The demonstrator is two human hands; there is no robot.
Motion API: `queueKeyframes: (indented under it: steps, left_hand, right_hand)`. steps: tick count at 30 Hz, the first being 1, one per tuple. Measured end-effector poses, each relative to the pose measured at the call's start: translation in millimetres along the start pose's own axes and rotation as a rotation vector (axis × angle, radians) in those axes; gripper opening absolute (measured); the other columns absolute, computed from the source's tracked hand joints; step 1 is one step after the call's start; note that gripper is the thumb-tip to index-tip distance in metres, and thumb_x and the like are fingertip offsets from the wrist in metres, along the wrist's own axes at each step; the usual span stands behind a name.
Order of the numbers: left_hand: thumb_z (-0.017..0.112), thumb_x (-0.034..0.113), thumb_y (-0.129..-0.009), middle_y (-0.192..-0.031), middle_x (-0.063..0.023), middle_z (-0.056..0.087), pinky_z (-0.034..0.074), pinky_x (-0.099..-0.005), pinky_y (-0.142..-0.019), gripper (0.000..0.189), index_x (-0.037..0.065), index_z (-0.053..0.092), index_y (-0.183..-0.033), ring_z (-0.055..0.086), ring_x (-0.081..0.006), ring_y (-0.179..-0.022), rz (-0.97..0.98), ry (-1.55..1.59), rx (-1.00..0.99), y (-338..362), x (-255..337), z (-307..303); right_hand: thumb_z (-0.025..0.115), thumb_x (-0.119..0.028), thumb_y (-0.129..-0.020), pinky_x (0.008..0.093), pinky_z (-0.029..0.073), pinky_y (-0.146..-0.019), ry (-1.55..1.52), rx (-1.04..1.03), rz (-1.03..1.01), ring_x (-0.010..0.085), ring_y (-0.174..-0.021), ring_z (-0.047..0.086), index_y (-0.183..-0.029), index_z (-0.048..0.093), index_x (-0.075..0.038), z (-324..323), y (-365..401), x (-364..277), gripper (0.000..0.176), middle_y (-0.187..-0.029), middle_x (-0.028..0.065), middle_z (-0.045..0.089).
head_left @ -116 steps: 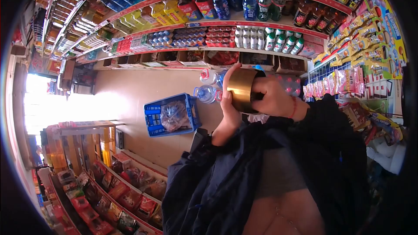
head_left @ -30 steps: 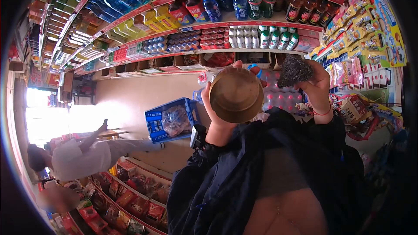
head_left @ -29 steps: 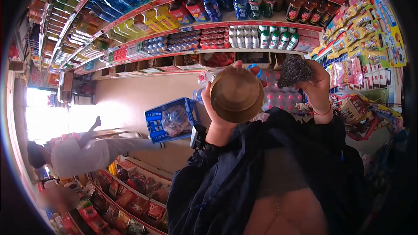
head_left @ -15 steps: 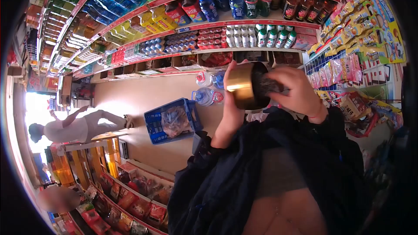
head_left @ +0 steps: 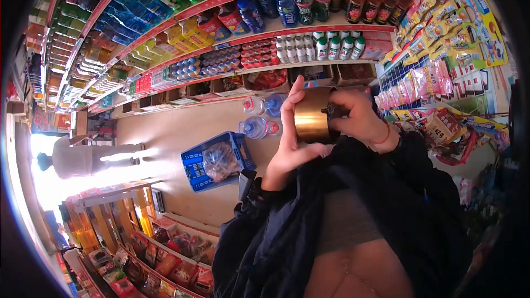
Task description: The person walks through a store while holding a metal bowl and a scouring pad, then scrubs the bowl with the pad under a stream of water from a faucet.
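Note:
A shiny gold-coloured metal cylinder [head_left: 311,117] is held up in front of my chest. My left hand [head_left: 291,127] is wrapped round its left side, with fingers above and the thumb below. At the cylinder's right end, which is turned towards my other hand, my right hand [head_left: 356,117] has its fingers bent at the dark opening. They grip a small dark item [head_left: 335,111] that I cannot make out clearly.
A blue crate [head_left: 190,172] with a filled plastic bag stands on the floor, with large water bottles [head_left: 254,127] beyond it. Drink shelves [head_left: 248,41] run across the back. Snack packets [head_left: 425,80] hang at right. A person [head_left: 83,157] is near the bright doorway.
The cylinder has turned, so its opening shows less. My right hand has moved slightly left. The person near the doorway has moved and changed pose, and the view has shifted a little.

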State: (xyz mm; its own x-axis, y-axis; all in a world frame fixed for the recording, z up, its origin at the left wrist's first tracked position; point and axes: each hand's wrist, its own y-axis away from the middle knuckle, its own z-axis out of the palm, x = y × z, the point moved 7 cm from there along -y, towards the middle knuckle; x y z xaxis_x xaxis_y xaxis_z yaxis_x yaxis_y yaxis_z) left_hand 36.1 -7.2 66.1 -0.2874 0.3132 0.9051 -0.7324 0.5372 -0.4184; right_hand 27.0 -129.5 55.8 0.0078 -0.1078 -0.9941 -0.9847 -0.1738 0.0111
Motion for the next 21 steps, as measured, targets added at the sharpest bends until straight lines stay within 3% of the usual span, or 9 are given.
queueKeyframes:
  steps: [1,2,3,4,7,10,16,20,21]
  left_hand:
    - [0.06,0.033,-0.081,-0.147,-0.0123,0.008,0.021,-0.0391,-0.106,0.069,0.009,0.023,-0.134,0.018,-0.0258,-0.133,-0.051,0.353,0.099,1.7,-12.4,-2.7]
    - [0.053,0.038,-0.085,-0.146,-0.0122,0.012,0.022,-0.0396,-0.106,0.062,0.009,0.026,-0.132,0.02,-0.0255,-0.132,-0.103,0.707,0.198,2.0,-21.8,-4.3]
    - [0.034,0.046,-0.092,-0.143,-0.0124,0.023,0.024,-0.0401,-0.105,0.056,0.009,0.027,-0.133,0.025,-0.0243,-0.13,-0.193,0.625,0.284,-0.1,-22.9,-5.1]
    - [0.034,0.046,-0.092,-0.143,-0.0124,0.023,0.024,-0.0401,-0.105,0.056,0.009,0.027,-0.133,0.025,-0.0243,-0.13,-0.193,0.626,0.282,0.3,-24.0,-5.3]
    - [0.021,0.045,-0.095,-0.133,-0.0118,0.038,0.03,-0.0354,-0.102,0.057,0.005,0.027,-0.135,0.04,-0.0237,-0.121,-0.451,0.824,0.294,7.8,-36.4,0.6]
    - [0.021,0.044,-0.095,-0.128,-0.012,0.043,0.033,-0.0344,-0.1,0.057,0.003,0.027,-0.134,0.044,-0.0229,-0.117,-0.554,0.804,0.31,11.8,-35.8,4.9]
    - [0.026,0.04,-0.094,-0.123,-0.012,0.047,0.034,-0.0335,-0.098,0.053,0.004,0.03,-0.134,0.046,-0.0212,-0.113,-0.521,0.734,0.323,11.2,-34.4,-10.1]
    - [0.029,0.038,-0.093,-0.12,-0.0122,0.05,0.037,-0.0337,-0.095,0.054,0.001,0.031,-0.133,0.049,-0.0219,-0.11,-0.49,0.552,0.403,16.7,-47.9,-9.8]
    - [0.03,0.038,-0.093,-0.12,-0.0118,0.049,0.036,-0.034,-0.096,0.055,0.002,0.03,-0.134,0.049,-0.0218,-0.111,-0.431,0.498,0.398,17.6,-48.4,-11.2]
  right_hand:
    - [0.064,-0.003,-0.064,0.03,0.046,-0.069,0.0,0.001,0.0,0.0188,-0.077,0.06,-0.099,0.056,0.002,0.8,-1.1,0.0,0.036,-0.086,0.0137,0.06]
    - [0.064,-0.003,-0.064,0.0328,0.046,-0.072,0.181,-0.04,-0.213,0.024,-0.08,0.059,-0.098,0.056,0.001,6.0,-1.0,-13.9,0.035,-0.087,0.0143,0.059]
    - [0.064,-0.004,-0.064,0.0355,0.045,-0.075,0.362,-0.081,-0.427,0.0292,-0.083,0.058,-0.097,0.056,0.0,13.7,2.5,-26.9,0.034,-0.088,0.0149,0.058]
    - [0.064,-0.004,-0.064,0.0355,0.045,-0.075,0.362,-0.08,-0.426,0.0292,-0.083,0.058,-0.097,0.056,0.0,15.4,1.8,-28.3,0.034,-0.088,0.0149,0.058]
    - [0.062,-0.003,-0.065,0.0408,0.043,-0.078,0.458,-0.127,-0.489,0.0341,-0.09,0.053,-0.093,0.056,-0.002,24.5,2.2,-37.0,0.029,-0.091,0.0142,0.055]
    - [0.061,-0.003,-0.065,0.0391,0.044,-0.076,0.529,-0.147,-0.507,0.0312,-0.088,0.053,-0.093,0.056,-0.003,24.2,0.9,-35.0,0.028,-0.09,0.0116,0.055]
    - [0.059,-0.004,-0.064,0.0352,0.048,-0.07,0.792,-0.265,-0.634,0.0269,-0.083,0.055,-0.087,0.059,-0.004,42.7,5.7,-31.8,0.023,-0.087,0.0071,0.057]
    - [0.061,-0.005,-0.063,0.0367,0.047,-0.064,0.706,-0.265,-0.596,0.0294,-0.072,0.054,-0.078,0.06,-0.004,41.1,0.7,-14.2,0.015,-0.076,0.009,0.055]
    - [0.062,-0.005,-0.062,0.0362,0.047,-0.064,0.608,-0.247,-0.502,0.0299,-0.073,0.056,-0.079,0.059,-0.002,37.0,-2.8,-7.8,0.017,-0.076,0.0106,0.057]
